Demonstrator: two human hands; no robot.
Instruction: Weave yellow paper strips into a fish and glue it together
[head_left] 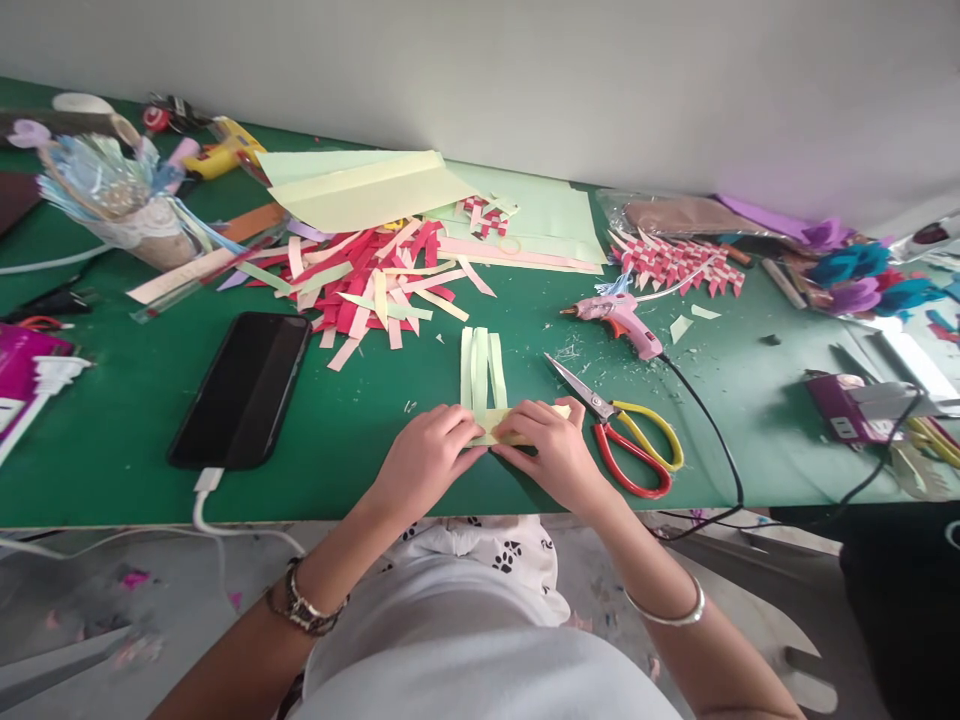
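Head view, one frame only.

Containers: upper left of frame, a pale cup-like holder lies tipped on the green bench, with iridescent blue-white strips fanning out of its mouth toward the left. Upper right, a clear plastic bag holds brownish material; what it is, I cannot tell.

Work piece: pale green paper strips, three side by side, lie at lower centre of frame. Long axis runs up-down in the picture, far ends pointing toward the pile of red and pink strips. Near ends meet a pale yellow cross strip lying left-right under the fingers. Strips look flat, narrow, evenly cut, with thin gaps between them.

Hands: left hand is curled, fingertips pinching the left end of the yellow cross strip where it meets the green ones. Right hand is likewise closed down, fingers pressing the cross strip from the right. The two hands nearly touch.

Around them: scissors with red and yellow handles just right of the right hand, blades pointing to upper left. Pink glue gun beyond them, cord trailing off the bench edge. Black phone at left, cable plugged in. Large folded yellow-green sheets lie behind the pile.
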